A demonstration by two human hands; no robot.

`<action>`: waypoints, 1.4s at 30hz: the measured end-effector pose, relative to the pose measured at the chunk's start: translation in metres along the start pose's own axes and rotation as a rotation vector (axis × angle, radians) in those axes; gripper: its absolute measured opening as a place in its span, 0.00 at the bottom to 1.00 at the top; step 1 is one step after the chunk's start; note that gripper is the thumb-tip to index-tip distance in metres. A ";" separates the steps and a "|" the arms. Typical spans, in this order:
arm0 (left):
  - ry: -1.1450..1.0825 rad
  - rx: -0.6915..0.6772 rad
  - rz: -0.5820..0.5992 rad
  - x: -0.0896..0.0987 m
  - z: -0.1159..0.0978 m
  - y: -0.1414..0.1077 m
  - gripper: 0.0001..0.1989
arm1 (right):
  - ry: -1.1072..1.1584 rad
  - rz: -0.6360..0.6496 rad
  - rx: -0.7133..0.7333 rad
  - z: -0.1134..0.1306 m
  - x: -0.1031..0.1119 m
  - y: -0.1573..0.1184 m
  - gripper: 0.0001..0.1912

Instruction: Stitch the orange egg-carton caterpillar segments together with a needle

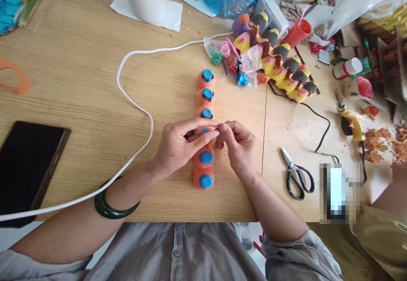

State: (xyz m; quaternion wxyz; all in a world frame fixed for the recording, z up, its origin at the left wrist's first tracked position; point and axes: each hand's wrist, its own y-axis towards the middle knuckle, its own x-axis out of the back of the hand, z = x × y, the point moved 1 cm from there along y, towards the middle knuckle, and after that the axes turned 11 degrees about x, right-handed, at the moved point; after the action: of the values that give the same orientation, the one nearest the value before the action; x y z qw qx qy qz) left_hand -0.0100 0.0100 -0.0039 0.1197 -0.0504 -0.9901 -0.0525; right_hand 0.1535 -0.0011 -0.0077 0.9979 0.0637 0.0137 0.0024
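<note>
A row of orange egg-carton cups (204,189) lies lengthwise in front of me, with a blue modelling-clay disc on each cup. The far cups also carry black bits on their blue discs. Over the middle of the row, my left hand (178,141) is closed, thumb and forefinger pinched together. My right hand (238,143) meets it fingertip to fingertip, also in a pinch. Whatever lies between the fingertips is too small to make out. A dark bit (189,133) shows beneath my left fingers. My hands partly cover the middle cups.
Black-handled scissors (299,175) and a glue gun (351,122) lie to the right. Painted egg-carton strips (280,66) and small bags of clay (244,64) are at the back. A white cable (151,122) crosses the left side near a tablet (30,166). Another person's sleeve (381,234) is at right.
</note>
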 end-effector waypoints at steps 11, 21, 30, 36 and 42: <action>0.032 -0.013 -0.053 0.001 -0.001 0.000 0.04 | 0.063 0.036 -0.013 -0.002 -0.001 -0.001 0.19; 0.046 -0.036 -0.061 0.002 0.001 0.001 0.05 | 0.069 0.040 -0.043 -0.002 0.000 0.001 0.20; 0.012 0.071 -0.114 0.001 0.001 0.001 0.07 | 0.113 -0.056 -0.040 0.000 0.001 0.001 0.15; 0.017 0.093 -0.124 0.002 0.002 0.002 0.07 | 0.092 -0.059 -0.025 0.000 0.001 0.000 0.13; 0.017 0.096 -0.057 0.001 0.003 0.002 0.08 | 0.081 -0.066 0.006 0.000 0.001 0.001 0.13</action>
State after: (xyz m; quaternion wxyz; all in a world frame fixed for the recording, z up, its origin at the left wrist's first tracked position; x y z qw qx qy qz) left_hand -0.0114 0.0123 -0.0065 0.1288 -0.0161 -0.9915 -0.0088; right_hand 0.1548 -0.0003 -0.0075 0.9958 0.0661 0.0561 -0.0279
